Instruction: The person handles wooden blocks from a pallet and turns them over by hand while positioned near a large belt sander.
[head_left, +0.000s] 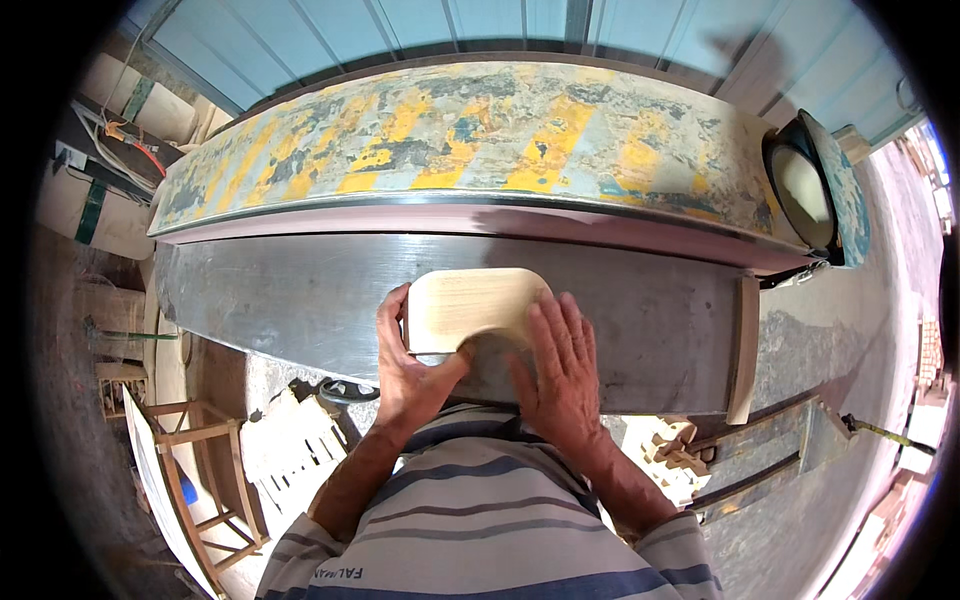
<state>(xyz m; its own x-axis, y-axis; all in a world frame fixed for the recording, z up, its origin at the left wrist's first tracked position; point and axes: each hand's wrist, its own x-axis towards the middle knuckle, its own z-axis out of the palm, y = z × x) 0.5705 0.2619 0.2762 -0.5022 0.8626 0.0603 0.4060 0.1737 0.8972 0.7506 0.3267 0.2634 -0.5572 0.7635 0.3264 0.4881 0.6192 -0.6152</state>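
Observation:
A pale wooden block with rounded corners and a curved notch in its near side is over the dark metal table of a belt sanding machine. My left hand is closed around the block's left end, fingers on the outer side and thumb at the near edge. At the other end, my right hand has its fingers stretched out, the fingertips against the block's right end and the thumb apart near the notch. A gap shows between the block and the pinkish sanding belt behind it.
Behind the belt rises a worn housing with yellow stripes, a round opening at its right end. A wooden strip edges the table's right side. Pale wood pieces lie lower left, more cut pieces lower right. A wooden frame stand is far left.

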